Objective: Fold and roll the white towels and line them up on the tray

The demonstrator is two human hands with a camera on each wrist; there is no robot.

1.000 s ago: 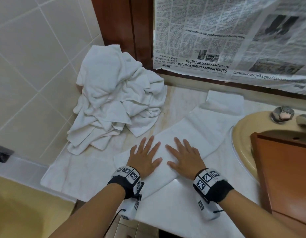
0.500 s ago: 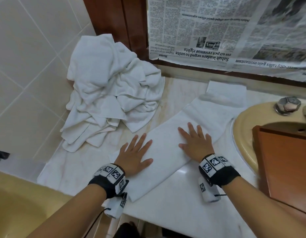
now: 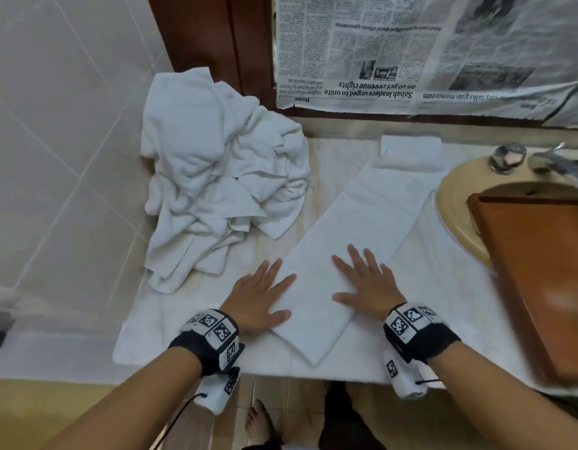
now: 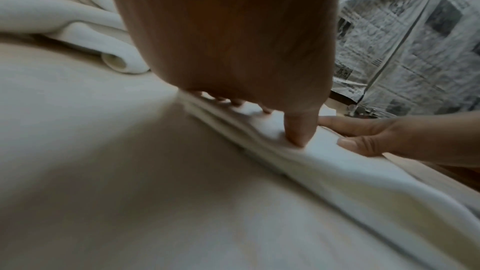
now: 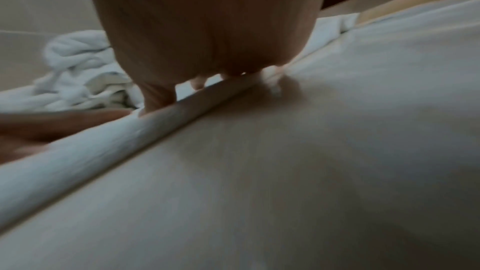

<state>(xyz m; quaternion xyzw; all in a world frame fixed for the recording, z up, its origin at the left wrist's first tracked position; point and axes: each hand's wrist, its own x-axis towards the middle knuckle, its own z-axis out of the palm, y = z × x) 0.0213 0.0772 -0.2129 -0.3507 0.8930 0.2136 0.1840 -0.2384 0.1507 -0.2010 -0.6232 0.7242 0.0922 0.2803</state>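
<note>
Pale marble counter [image 3: 427,319] carries the folded towel [image 3: 355,228], a long strip running diagonally between the crumpled towel pile [image 3: 222,177] and the wooden tray [image 3: 540,280] over the sink. Both flat, spread hands, left hand [image 3: 258,300] and right hand [image 3: 368,287], press its near end, the right having slid back toward the left since half a second ago. Newspaper [image 3: 410,53] on the wall reads "Sabah leaders urged to unite".

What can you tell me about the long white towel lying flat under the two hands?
The long white folded terry towel is a narrow, several-layered strip lying flat and diagonal on the pale marble counter, its far end bent up against the back ledge. The left hand and right hand press flat on its near end, fingers spread. It lies apart from the crumpled white towel heap.
</note>
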